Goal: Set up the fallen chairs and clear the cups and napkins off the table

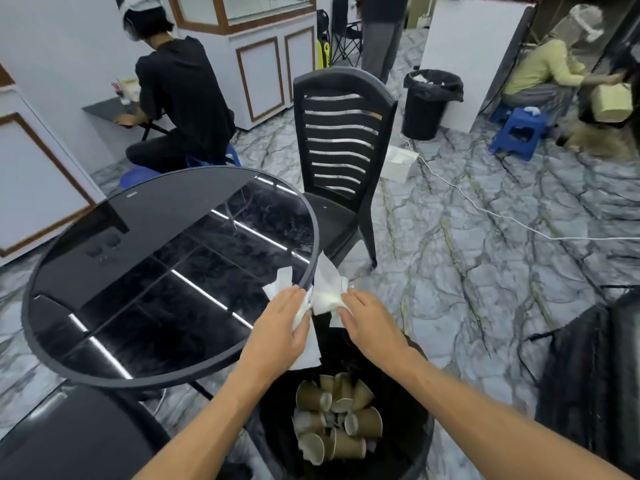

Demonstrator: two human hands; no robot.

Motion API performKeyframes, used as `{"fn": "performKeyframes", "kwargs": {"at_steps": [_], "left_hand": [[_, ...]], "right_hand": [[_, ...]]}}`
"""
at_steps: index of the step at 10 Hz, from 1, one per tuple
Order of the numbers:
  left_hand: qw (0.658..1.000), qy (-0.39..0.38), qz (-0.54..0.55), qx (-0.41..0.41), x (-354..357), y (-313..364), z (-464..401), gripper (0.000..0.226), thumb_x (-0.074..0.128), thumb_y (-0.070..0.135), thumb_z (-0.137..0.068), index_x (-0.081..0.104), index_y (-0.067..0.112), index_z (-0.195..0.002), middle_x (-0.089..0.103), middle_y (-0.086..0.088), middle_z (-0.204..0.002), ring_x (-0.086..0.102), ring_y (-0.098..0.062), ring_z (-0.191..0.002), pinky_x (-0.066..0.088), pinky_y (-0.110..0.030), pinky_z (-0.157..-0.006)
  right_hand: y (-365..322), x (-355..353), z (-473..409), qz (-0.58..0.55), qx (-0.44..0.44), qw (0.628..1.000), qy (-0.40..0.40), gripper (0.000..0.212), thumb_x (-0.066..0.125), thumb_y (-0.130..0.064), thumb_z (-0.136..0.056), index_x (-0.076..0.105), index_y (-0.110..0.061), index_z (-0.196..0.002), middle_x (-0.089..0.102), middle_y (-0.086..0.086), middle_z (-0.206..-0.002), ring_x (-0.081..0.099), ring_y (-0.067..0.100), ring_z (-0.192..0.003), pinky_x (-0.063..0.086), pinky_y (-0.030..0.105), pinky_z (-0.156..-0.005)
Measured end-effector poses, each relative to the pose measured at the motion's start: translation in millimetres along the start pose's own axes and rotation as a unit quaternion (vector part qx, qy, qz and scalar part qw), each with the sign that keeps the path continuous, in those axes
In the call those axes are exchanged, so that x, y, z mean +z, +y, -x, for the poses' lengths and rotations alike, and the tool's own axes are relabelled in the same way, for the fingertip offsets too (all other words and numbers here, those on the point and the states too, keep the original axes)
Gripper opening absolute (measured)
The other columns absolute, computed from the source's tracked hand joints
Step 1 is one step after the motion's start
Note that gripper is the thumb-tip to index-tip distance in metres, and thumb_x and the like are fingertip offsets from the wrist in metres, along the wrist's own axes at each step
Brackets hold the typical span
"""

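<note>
Bright, even light — tabletop (166, 258) glare, edges warped

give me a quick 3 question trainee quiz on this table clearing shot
1. True or false: the brown paper cups lie inside the black round bin below the hands.
2. What do the left hand and right hand grip? A) white paper napkins B) a cup C) a cable
3. Fill in: the black slatted plastic chair beside the round black glass table stands ____.

Key: 1 true; 2 A; 3 upright
</note>
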State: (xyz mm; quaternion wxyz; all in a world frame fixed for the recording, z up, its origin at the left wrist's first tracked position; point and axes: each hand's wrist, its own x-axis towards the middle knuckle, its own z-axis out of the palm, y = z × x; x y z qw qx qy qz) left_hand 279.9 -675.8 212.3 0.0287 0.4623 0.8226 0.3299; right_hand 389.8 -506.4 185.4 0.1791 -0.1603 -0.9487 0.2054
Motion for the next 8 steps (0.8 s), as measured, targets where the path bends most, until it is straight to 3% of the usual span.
{"fn": "performKeyframes", "kwargs": {"at_steps": [1, 3, 4, 5, 6, 7, 8], "left_hand": [[0.999, -0.03, -0.021, 0.022, 19.5, 8.2, 8.5, 0.051, 0.039, 0.037, -0.098, 0.053, 0.008, -0.137, 0.056, -0.005, -0.14, 0.043, -0.011, -0.131, 0.019, -0.005, -0.111], [0.996, -0.077, -0.035, 0.029, 56.7, 16.5, 26.4, 0.055, 0.036, 0.042, -0.098, 0.051, 0.009, -0.139, 0.054, -0.004, -0.141, 0.046, -0.016, -0.134, 0.036, -0.028, -0.114], [0.995, -0.098, -0.02, 0.0, 68.6, 19.9, 34.4, 0.058, 0.034, 0.044, -0.098, 0.045, 0.011, -0.144, 0.048, -0.002, -0.147, 0.04, -0.013, -0.139, 0.027, -0.019, -0.116], [0.991, -0.13, 0.001, -0.038, 79.6, 20.7, 43.2, 0.058, 0.041, 0.04, -0.102, 0.034, 0.011, -0.152, 0.034, -0.003, -0.159, 0.026, -0.01, -0.147, 0.007, -0.007, -0.112], [0.988, -0.15, 0.006, -0.042, 89.0, 12.6, 50.3, 0.059, 0.041, 0.041, -0.103, 0.029, 0.015, -0.155, 0.027, 0.001, -0.162, 0.02, -0.008, -0.15, 0.01, -0.013, -0.116], [0.987, -0.154, 0.005, -0.047, 89.4, 7.8, 54.3, 0.058, 0.041, 0.041, -0.103, 0.028, 0.017, -0.155, 0.025, 0.004, -0.163, 0.018, -0.006, -0.15, 0.012, -0.014, -0.117], [0.988, -0.147, 0.01, -0.049, 83.0, 0.8, 56.7, 0.058, 0.041, 0.042, -0.103, 0.03, 0.017, -0.154, 0.026, 0.005, -0.162, 0.019, -0.005, -0.149, 0.01, -0.011, -0.115]], "right_hand": [[11.3, -0.3, 19.8, -0.002, 0.012, 1.0, -0.002, 0.013, 0.055, -0.016, -0.098, 0.062, -0.007, -0.104, 0.062, 0.007, -0.104, 0.055, 0.024, -0.098, 0.049, 0.034, -0.084], [24.6, -2.4, 53.2, -0.011, 0.038, 0.999, -0.012, 0.016, 0.06, -0.017, -0.095, 0.065, -0.006, -0.104, 0.065, 0.01, -0.108, 0.058, 0.026, -0.106, 0.049, 0.038, -0.096], [28.6, -0.5, 67.3, -0.012, 0.049, 0.998, -0.026, 0.021, 0.061, -0.024, -0.093, 0.065, -0.007, -0.104, 0.065, 0.01, -0.109, 0.057, 0.025, -0.108, 0.047, 0.037, -0.099], [31.2, 8.4, 77.8, 0.013, 0.065, 0.997, -0.049, 0.034, 0.062, -0.032, -0.088, 0.066, -0.007, -0.111, 0.067, 0.01, -0.111, 0.061, 0.026, -0.109, 0.051, 0.04, -0.099], [32.4, 23.4, 84.9, 0.024, 0.087, 0.993, -0.081, 0.048, 0.059, -0.042, -0.089, 0.064, -0.008, -0.123, 0.064, 0.011, -0.126, 0.058, 0.027, -0.12, 0.046, 0.038, -0.105], [29.6, 29.6, 89.7, 0.024, 0.101, 0.988, -0.114, 0.056, 0.051, -0.047, -0.093, 0.054, -0.013, -0.138, 0.052, 0.008, -0.145, 0.044, 0.022, -0.137, 0.029, 0.033, -0.115], [24.8, 37.0, 86.6, 0.029, 0.102, 0.988, -0.111, 0.059, 0.052, -0.049, -0.094, 0.05, -0.015, -0.142, 0.048, 0.006, -0.149, 0.039, 0.02, -0.141, 0.026, 0.032, -0.117]]}}
